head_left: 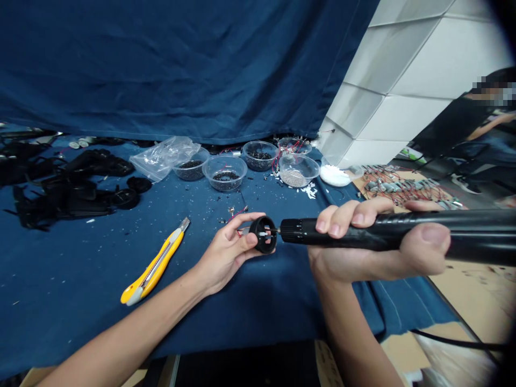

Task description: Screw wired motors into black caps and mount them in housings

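Note:
Near the middle of the view, my left hand (231, 242) is closed round a black round plastic housing (266, 248), its hollow side turned to the right. Some wires with red insulation (237, 215) show behind those fingers. My right hand (363, 242) grips a black electric screwdriver (306, 230), held level and pointing left. The tip of its bit reaches into the housing; whether it sits on a screw is too small to tell. On the blue cloth to the left lies a yellow utility knife (155, 266) with its blade end pointing away.
Clear plastic bowls (224, 173) of small black and metal parts line the back, beside a plastic bag (165, 156). Black plastic parts (72, 188) lie at left. Small wired motors (403, 185) cover a board at right. Another person (495, 129) is beyond the white boxes (431, 75).

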The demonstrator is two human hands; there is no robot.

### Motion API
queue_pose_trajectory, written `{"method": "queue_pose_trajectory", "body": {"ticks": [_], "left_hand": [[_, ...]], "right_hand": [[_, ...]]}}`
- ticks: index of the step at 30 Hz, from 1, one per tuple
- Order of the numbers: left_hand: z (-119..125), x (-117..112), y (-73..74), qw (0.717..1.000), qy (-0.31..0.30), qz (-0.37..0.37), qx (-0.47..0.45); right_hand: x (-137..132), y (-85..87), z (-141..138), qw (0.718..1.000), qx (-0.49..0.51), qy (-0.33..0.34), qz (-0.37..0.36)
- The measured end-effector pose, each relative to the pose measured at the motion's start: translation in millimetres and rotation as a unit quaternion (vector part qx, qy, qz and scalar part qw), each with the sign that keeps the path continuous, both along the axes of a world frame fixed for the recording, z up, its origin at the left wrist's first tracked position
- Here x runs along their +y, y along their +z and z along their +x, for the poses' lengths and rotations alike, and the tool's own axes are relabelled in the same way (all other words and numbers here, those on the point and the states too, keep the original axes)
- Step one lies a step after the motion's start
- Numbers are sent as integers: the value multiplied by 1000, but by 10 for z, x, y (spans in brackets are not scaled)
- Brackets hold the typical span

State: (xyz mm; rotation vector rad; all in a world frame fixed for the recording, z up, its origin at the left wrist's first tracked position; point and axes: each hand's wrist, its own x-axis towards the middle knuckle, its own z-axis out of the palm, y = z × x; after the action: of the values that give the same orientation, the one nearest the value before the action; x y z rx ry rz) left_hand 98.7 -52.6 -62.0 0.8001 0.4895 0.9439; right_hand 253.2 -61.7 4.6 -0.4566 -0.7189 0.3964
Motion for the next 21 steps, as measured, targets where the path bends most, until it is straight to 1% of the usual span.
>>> {"method": "queue_pose_trajectory", "body": {"ticks": [5,8,9,10,11,12,13,14,15,16,17,18,20,21], "left_hand": [[24,-27,-24,1000,-6,-10,-7],[-3,3,-8,1000,-7,-7,5],[-27,32,14,1000,-4,10,28],[-57,71,45,997,-2,42,71],[-90,118,81,986,-2,89,139],[-122,171,120,962,-6,150,227],[-149,225,156,920,-14,218,325],[-165,276,184,863,-23,285,416],[-170,320,200,800,-35,345,490],[-162,353,201,739,-47,395,544],[-144,369,187,685,-58,435,582],[-118,368,161,638,-68,467,609],[-69,309,94,561,-80,514,644],[-56,254,66,534,-75,534,651]], "right_hand": [[-67,-7,28,999,-18,38,4],[-146,36,81,998,-44,29,21],[-167,65,110,998,-50,22,25],[-180,102,146,998,-52,14,29],[-181,144,187,998,-47,8,33],[-168,191,233,999,-33,6,33],[-140,239,281,999,-12,7,30],[-95,285,331,999,18,9,27],[-36,325,381,998,52,15,17],[34,356,428,996,88,21,12],[112,374,472,991,127,26,7],[193,377,513,986,164,38,-5],[346,332,580,974,219,49,-29],[410,287,608,971,232,46,-39]]}}
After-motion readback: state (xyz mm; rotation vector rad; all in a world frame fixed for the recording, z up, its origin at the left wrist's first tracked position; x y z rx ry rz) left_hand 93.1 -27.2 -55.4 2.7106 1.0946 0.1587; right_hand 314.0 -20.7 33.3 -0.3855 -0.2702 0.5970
